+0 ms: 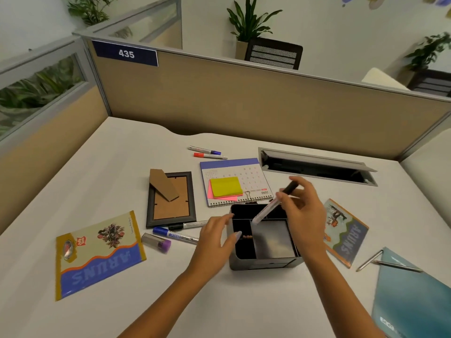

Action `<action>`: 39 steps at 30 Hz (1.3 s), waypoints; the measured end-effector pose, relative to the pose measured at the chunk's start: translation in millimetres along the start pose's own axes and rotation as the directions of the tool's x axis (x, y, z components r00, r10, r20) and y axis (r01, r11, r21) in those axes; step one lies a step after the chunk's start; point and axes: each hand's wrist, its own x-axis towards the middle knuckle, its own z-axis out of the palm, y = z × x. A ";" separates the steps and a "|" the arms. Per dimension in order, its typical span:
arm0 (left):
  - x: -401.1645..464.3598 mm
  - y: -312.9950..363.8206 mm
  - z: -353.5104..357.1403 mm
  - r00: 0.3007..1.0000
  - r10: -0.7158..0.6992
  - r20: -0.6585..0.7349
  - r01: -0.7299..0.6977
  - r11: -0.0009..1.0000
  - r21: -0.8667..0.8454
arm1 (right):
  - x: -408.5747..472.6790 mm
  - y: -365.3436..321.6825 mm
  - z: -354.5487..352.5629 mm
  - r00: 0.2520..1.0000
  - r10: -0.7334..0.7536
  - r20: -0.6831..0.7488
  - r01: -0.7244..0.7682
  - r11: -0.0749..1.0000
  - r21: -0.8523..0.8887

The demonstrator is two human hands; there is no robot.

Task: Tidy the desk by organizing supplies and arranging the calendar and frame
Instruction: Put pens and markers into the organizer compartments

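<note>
Head view looks down on a white desk [102,167] that fills most of the frame, boxed in by tan partition panels [244,98] across the top. A teal folder [412,296] sits at the lower right corner with a silver pen [396,265] lying on its upper edge. At lower left lies a large printed card [97,254] with blue lettering upside down; a smaller card [346,232] of the same kind lies at right, just beyond the right wrist. Low in the centre stands a grey desk organizer [263,263] with dark compartments. Above it, touching its far rim, the desk calendar [244,176] lies flat, showing June, with yellow and pink sticky notes [225,187] on it and a binder clip [248,196] at its spiral edge. Left of the calendar the picture frame [170,198] lies face down, its cardboard stand folded across the back.

The right hand [302,211] grips a black-capped marker [273,206], tilted with its lower end over the organizer's compartments. The left hand [217,237] rests with loose, straight fingers on the organizer's left rim, grasping nothing. Below the frame lie a black marker [188,225], a blue marker [175,234] and a small purple-capped tube [156,242]. Two more markers, blue-capped [205,150] and red-capped [210,156], lie in the upper middle.
</note>
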 end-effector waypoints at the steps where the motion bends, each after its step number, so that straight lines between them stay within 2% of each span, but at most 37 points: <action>1: 2.1 -2.8 5.4 1.000 0.001 -0.005 0.000 0.998 0.061 | 6.8 5.3 -8.4 0.998 -0.028 -0.051 0.027 0.999 -0.034; 4: 4.2 -12.7 21.5 0.996 -0.065 0.061 0.045 0.956 0.291 | 26.1 28.3 -30.5 0.986 -0.109 -0.123 0.088 0.983 -0.159; 6: 2.3 -18.0 31.8 0.990 -0.102 0.094 0.054 0.909 0.412 | 37.1 48.6 -41.1 0.982 -0.166 -0.090 0.135 0.949 -0.285; 10: 0.0 -25.8 41.8 0.992 -0.102 0.075 0.058 0.893 0.447 | 49.5 84.5 -50.9 0.972 -0.224 0.064 0.228 0.858 -0.461; 14: -1.2 -30.1 41.3 0.992 -0.091 0.084 0.044 0.892 0.449 | 52.9 103.6 -48.9 0.955 -0.189 0.230 0.287 0.786 -0.547; 16: -1.0 -30.6 41.4 0.991 -0.098 0.089 0.047 0.889 0.456 | 52.2 108.0 -45.6 0.961 -0.122 0.248 0.248 0.778 -0.577; 20: -1.1 -30.3 42.0 0.990 -0.112 0.091 0.059 0.889 0.453 | 50.3 109.7 -40.5 0.986 0.017 0.167 0.085 0.806 -0.586; 28: -1.0 -29.6 42.2 0.990 -0.103 0.092 0.051 0.893 0.447 | 48.3 111.4 -34.9 0.988 0.145 0.056 -0.091 0.831 -0.548; 34: -0.7 -30.9 42.1 0.988 -0.112 0.102 0.055 0.890 0.453 | 47.7 111.6 -35.3 0.981 0.186 0.052 -0.130 0.834 -0.536; 37: -1.7 -30.9 41.7 0.988 -0.108 0.108 0.051 0.900 0.432 | 43.9 105.8 -34.4 0.976 0.218 -0.029 -0.209 0.877 -0.434; 39: -2.9 -33.3 41.9 0.989 -0.093 0.111 0.041 0.917 0.396 | 37.5 102.3 -32.2 0.979 0.169 -0.115 -0.199 0.912 -0.359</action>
